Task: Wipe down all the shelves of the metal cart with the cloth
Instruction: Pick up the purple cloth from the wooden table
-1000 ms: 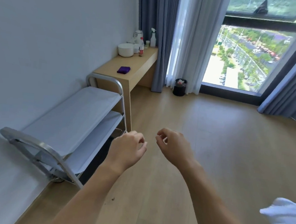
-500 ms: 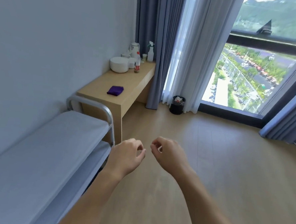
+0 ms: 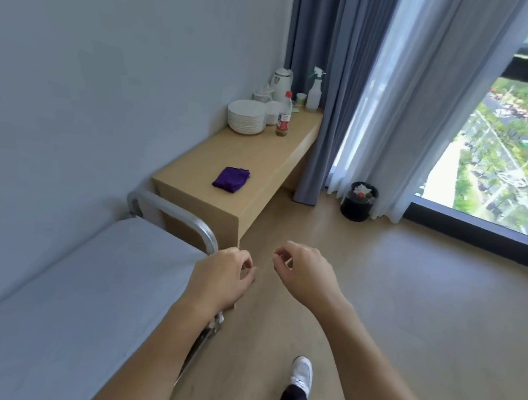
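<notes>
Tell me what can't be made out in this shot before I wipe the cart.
Head view only.
Lower shelves of the cart: hidden under its top shelf and the left arm.
Near end of the cart: cut off by the left and bottom edges.
Label on the bottle: too small to read.
Contents of the bin: too small and blurred to name.

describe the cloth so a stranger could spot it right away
Find the wooden bench against the wall, between the metal cart and the curtains. The cloth lies alone on its near half. It is the only purple thing there; the plates and bottles stand at the far end.
</notes>
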Motion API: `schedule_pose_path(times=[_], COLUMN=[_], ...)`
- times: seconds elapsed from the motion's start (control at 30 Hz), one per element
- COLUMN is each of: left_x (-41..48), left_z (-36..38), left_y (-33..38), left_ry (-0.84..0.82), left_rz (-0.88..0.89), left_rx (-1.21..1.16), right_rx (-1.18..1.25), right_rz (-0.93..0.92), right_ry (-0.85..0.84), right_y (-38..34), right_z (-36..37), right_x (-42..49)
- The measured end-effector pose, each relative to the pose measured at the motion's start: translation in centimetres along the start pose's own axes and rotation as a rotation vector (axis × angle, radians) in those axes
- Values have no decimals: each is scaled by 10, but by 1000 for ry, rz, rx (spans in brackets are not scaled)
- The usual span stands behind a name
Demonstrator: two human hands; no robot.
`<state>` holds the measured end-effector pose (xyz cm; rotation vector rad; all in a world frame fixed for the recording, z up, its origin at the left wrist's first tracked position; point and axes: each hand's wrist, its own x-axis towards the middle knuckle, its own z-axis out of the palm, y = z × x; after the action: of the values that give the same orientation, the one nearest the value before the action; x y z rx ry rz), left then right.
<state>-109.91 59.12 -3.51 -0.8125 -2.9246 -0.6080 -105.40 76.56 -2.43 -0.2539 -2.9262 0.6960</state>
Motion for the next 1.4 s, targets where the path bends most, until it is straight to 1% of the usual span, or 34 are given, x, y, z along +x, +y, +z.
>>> schedule_pose_path(times=[0.1,0.2,0.27,0.37,0.47,0.6,0.73,0.9,1.13,1.3,1.4], left_x=[61,123,158,199,231,268,308,351,369,384,384], left_z=[9,18,23,30,31,40,55,86,118,121,124], left_y=[-16,-30,-37,-51,-74,-111,-155,-182,-188,-183,-175], left_ry=[14,38,24,12,-12,-110,-141,-67,3,68,146], left_rz=[-67,-132,-179,-258,-298,-293,-327,-481,-712,-850,-956], left_rx=[58,86,98,81,143,251,184,21,-45,-94,-88], right_rx=[3,-27,-73,-131,-145,-153,-196,-230,-322,-417,-446], right_rz=[-71,-192,-269,-364,-462,-542,-547,-532,-616,-587,-668], right_ry=[-41,-100,-148,-227,-280,-391,-450,-532,-657,-768,-783], right_y=[12,23,30,37,32,22,20,20,14,23,31], right_z=[9,14,14,19,32,60,92,130,184,215,231], right_x=[72,149,196,262,321,383,442,498,548,568,573])
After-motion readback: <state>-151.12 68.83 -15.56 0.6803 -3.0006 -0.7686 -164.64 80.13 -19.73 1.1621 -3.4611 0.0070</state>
